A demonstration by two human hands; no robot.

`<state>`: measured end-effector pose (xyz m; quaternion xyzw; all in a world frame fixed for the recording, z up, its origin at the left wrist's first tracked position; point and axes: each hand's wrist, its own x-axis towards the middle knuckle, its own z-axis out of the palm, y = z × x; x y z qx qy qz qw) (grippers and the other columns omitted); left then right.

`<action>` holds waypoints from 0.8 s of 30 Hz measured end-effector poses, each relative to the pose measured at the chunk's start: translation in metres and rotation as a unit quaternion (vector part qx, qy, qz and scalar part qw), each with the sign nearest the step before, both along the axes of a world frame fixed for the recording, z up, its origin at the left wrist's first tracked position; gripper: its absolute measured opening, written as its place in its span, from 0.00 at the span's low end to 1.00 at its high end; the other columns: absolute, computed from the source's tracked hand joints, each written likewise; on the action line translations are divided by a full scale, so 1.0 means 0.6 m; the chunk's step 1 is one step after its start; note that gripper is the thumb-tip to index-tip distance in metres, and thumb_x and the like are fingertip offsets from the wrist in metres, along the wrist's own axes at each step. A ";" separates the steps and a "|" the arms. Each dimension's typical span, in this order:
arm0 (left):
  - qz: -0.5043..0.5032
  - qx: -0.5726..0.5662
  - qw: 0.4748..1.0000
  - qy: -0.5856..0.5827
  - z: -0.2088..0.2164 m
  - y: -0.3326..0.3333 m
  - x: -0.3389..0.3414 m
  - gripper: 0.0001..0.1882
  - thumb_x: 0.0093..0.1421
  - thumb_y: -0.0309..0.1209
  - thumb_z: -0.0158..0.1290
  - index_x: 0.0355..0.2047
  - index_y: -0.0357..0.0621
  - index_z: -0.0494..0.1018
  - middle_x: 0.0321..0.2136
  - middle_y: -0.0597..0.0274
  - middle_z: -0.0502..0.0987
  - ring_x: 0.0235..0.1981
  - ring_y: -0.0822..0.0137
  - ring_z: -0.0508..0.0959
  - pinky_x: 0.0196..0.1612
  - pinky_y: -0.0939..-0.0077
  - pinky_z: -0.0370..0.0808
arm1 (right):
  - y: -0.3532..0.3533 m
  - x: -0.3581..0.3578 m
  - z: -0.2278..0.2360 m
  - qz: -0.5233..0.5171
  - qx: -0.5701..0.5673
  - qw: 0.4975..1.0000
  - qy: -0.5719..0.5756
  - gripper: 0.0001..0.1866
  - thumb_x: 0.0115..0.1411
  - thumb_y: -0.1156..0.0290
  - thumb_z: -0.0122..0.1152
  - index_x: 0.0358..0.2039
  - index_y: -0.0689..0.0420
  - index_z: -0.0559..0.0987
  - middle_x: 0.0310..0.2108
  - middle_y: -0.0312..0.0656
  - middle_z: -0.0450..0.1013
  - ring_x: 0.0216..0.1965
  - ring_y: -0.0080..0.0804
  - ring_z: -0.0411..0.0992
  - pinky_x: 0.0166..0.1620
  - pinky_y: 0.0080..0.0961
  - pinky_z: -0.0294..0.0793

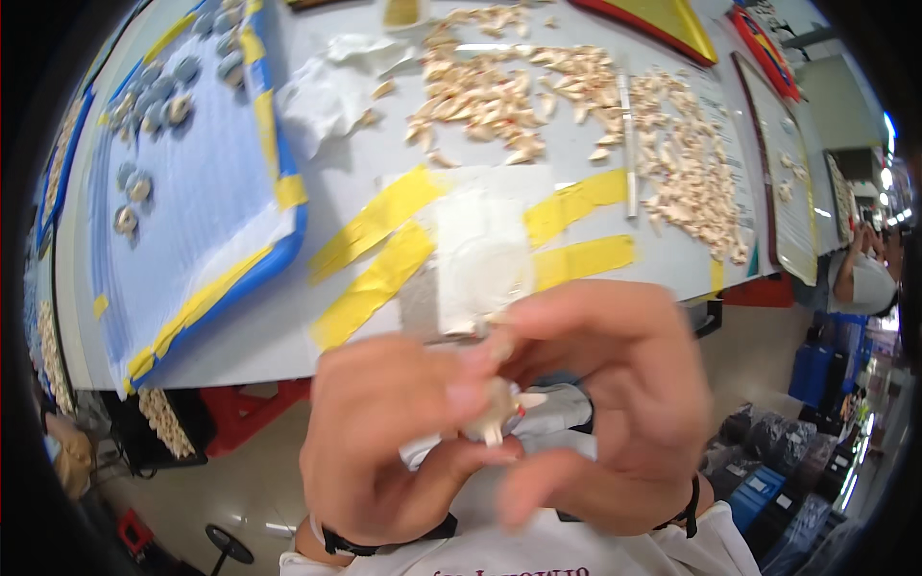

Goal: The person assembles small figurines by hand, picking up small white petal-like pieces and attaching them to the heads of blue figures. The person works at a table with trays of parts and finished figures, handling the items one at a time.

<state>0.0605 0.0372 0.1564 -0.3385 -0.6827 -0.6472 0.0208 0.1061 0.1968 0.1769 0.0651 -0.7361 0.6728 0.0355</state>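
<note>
My left hand pinches a small cream-coloured figurine between thumb and fingers, above my lap at the table's front edge. The figurine has small stubby projections and a spot of red and blue; my fingers cover much of it. On its other side is my right hand, fingers curved and thumb well apart from the forefinger. The right forefinger's tip reaches the left fingertips; the right thumb is blurred. Just beyond lies a white paper pad on the table, with strips of yellow tape on both sides.
Many small cream pieces lie in heaps across the back. A metal ruler separates them from smaller pieces. At left stands a blue-rimmed tray with grey-blue round pieces. Crumpled white tissue lies beside it. Another person appears far right.
</note>
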 end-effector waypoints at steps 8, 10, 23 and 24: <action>0.189 -0.324 0.896 0.238 0.053 -0.040 -0.014 0.24 0.52 0.41 0.56 0.41 0.36 0.65 0.42 0.46 0.69 0.45 0.53 0.68 0.47 0.62 0.66 | 0.209 -0.006 0.064 -0.295 0.233 0.926 -0.024 0.14 0.55 0.71 0.53 0.40 0.65 0.72 0.34 0.38 0.71 0.34 0.20 0.68 0.37 0.16 0.66; 0.185 -0.284 0.926 0.165 0.048 -0.080 -0.059 0.14 0.51 0.26 0.54 0.39 0.35 0.68 0.42 0.49 0.70 0.44 0.57 0.69 0.48 0.68 0.65 | 0.364 0.024 0.052 -0.380 0.383 0.835 -0.110 0.11 0.52 0.75 0.52 0.37 0.59 0.74 0.25 0.34 0.70 0.31 0.20 0.66 0.37 0.18 0.64; 0.051 -0.515 0.839 0.169 0.079 -0.114 -0.334 0.21 0.56 0.20 0.45 0.51 0.47 0.64 0.54 0.60 0.63 0.57 0.62 0.60 0.56 0.69 0.58 | 0.311 -0.066 0.044 -0.188 0.447 0.872 -0.066 0.11 0.46 0.76 0.56 0.33 0.61 0.74 0.32 0.41 0.71 0.32 0.30 0.68 0.36 0.20 0.66; 0.032 -0.519 0.843 0.137 0.080 -0.095 -0.333 0.24 0.53 0.18 0.47 0.51 0.48 0.64 0.56 0.59 0.59 0.59 0.61 0.57 0.58 0.67 0.56 | 0.294 -0.085 0.044 -0.145 0.415 0.894 -0.080 0.11 0.46 0.76 0.57 0.33 0.62 0.74 0.31 0.41 0.71 0.31 0.27 0.68 0.36 0.18 0.65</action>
